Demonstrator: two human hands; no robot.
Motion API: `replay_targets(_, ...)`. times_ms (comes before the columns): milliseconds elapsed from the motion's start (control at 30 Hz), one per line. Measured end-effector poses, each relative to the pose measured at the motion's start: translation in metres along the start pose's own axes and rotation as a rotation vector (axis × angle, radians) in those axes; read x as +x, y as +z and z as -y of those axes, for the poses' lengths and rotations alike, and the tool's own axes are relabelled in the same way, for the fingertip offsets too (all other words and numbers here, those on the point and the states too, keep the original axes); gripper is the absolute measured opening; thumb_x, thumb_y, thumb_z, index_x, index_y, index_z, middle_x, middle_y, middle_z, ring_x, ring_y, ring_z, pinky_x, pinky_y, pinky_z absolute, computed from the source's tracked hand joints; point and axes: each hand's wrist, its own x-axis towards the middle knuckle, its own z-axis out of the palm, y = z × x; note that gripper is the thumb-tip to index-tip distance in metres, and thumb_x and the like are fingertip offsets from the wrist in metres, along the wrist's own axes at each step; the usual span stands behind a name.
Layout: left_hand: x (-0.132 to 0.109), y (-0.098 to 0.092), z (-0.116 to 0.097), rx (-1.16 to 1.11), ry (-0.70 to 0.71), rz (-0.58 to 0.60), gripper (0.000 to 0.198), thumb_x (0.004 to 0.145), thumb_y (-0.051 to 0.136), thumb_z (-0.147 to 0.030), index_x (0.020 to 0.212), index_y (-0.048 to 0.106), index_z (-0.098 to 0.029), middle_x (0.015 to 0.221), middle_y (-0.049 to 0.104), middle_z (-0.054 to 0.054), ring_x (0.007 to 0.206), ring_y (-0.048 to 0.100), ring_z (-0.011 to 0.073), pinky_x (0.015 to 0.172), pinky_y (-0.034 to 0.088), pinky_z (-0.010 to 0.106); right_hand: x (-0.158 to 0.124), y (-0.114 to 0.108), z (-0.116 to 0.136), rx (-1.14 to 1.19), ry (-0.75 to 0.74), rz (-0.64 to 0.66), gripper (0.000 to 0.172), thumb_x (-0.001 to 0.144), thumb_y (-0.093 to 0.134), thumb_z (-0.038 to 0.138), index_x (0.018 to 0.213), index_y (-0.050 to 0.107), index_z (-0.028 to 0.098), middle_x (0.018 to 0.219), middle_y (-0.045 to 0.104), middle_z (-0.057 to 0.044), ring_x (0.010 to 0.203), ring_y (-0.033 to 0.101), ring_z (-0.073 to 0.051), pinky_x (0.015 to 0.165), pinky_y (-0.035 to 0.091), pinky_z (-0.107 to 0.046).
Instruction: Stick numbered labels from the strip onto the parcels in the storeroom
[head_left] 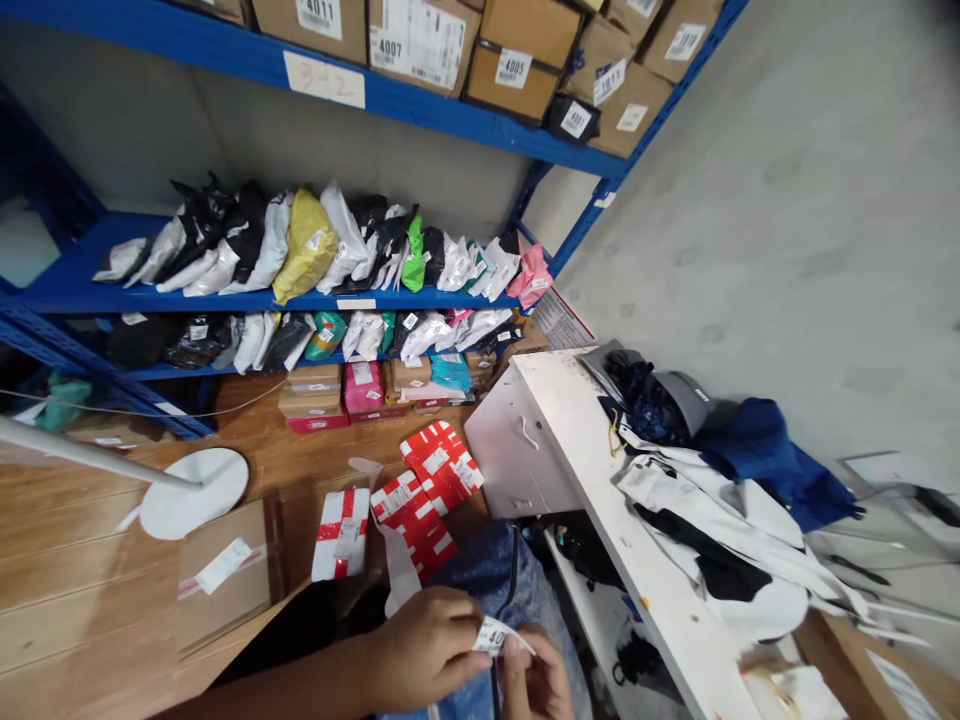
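Observation:
A small white printed label [491,636], showing "40", is stretched between my two hands at the bottom middle. My left hand [427,645] pinches its left end between thumb and fingers. The other end is gripped by the thumb and fingertips of my right hand [536,680], where the strip curls up. Beneath both hands lies a blue surface, perhaps a bag or clothing [540,600]. Just beyond my left hand, a pale paper strip [400,565] trails over the floor beside red-and-white taped parcels [427,525].
A white desk [559,385] with piled clothes [720,520] stands at right. Ahead, blue shelving [225,298] holds bagged parcels and numbered boxes [416,40]. On the wooden floor are a taped white parcel [330,530], a cardboard box [217,610] and a round white stand base [195,495].

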Motion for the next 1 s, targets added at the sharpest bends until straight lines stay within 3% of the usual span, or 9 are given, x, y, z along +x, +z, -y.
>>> replay_targets(167,-0.016,-0.014,0.025,-0.276,-0.355,-0.189,0.02,0.089,0.051,-0.033,0.096,0.063,-0.019,0.091,0.07,0.005,0.083,0.065,0.0148,0.075,0.05,0.022,-0.008,0.036,-0.017,0.039,-0.023,0.119,0.022,0.08,0.065,0.041,0.073,0.062,0.02,0.064,0.05,0.003,0.045,0.041,-0.008,0.043,0.033,-0.022)
replay_targets(267,-0.03,-0.018,0.053,-0.318,-0.559,-0.29,0.023,0.087,0.051,-0.035,0.076,0.063,-0.019,0.069,0.068,0.0,0.064,0.063,0.0124,0.061,0.048,0.019,-0.012,0.065,-0.037,0.004,-0.011,0.09,0.024,0.079,0.066,0.042,0.07,0.066,0.019,0.07,0.056,-0.001,0.057,0.052,-0.012,0.052,0.042,-0.024)
replay_targets(367,-0.046,-0.015,0.095,-0.224,-0.67,-0.359,0.036,0.084,0.051,-0.041,0.056,0.05,-0.018,0.053,0.056,-0.002,0.052,0.054,0.0114,0.052,0.043,0.019,-0.017,0.099,-0.076,0.055,0.166,0.019,0.025,0.074,0.07,0.045,0.079,0.068,0.021,0.07,0.061,-0.002,0.063,0.058,-0.016,0.058,0.047,-0.026)
replay_targets(500,-0.064,-0.003,0.171,-0.224,-0.784,-0.383,0.04,0.08,0.05,-0.049,0.054,0.047,-0.02,0.049,0.052,-0.003,0.049,0.05,0.0121,0.051,0.043,0.021,-0.021,0.144,-0.157,0.144,0.356,-0.012,0.03,0.069,0.072,0.05,0.068,0.065,0.02,0.056,0.06,-0.001,0.049,0.052,-0.014,0.048,0.045,-0.026)
replay_targets(667,-0.08,0.025,0.279,-0.412,-0.982,-0.144,0.031,0.074,0.054,-0.051,0.067,0.057,-0.021,0.065,0.066,-0.002,0.065,0.061,0.0163,0.061,0.048,0.023,-0.004,0.181,-0.264,0.076,0.399,-0.055,0.033,0.064,0.073,0.052,0.064,0.065,0.021,0.059,0.063,-0.002,0.056,0.057,-0.017,0.055,0.049,-0.029)
replay_targets(833,-0.122,0.077,0.376,-0.245,-1.258,-0.141,0.038,0.064,0.053,-0.06,0.056,0.044,-0.024,0.047,0.056,-0.004,0.052,0.058,0.0184,0.051,0.044,0.026,0.015,0.215,-0.376,0.051,0.579,0.142,0.022,0.054,0.078,0.041,0.055,0.067,0.021,0.054,0.065,-0.001,0.052,0.055,-0.017,0.056,0.047,-0.031)
replay_targets(933,-0.16,0.111,0.427,-0.405,-1.437,-0.129,0.044,0.058,0.061,-0.059,0.081,0.058,-0.022,0.074,0.072,0.001,0.078,0.069,0.0246,0.067,0.052,0.03,0.02,0.233,-0.443,0.044,0.623,0.171,0.013,0.052,0.077,0.031,0.056,0.069,0.021,0.054,0.066,0.0,0.053,0.056,-0.017,0.057,0.047,-0.03)
replay_targets(1000,-0.181,0.131,0.455,-0.465,-1.493,-0.171,0.054,0.055,0.065,-0.058,0.094,0.06,-0.021,0.086,0.074,0.004,0.094,0.068,0.0272,0.078,0.053,0.032,0.024,0.238,-0.48,0.045,0.639,0.202,0.009,0.052,0.076,0.026,0.056,0.07,0.021,0.055,0.067,0.0,0.054,0.056,-0.017,0.058,0.047,-0.029)
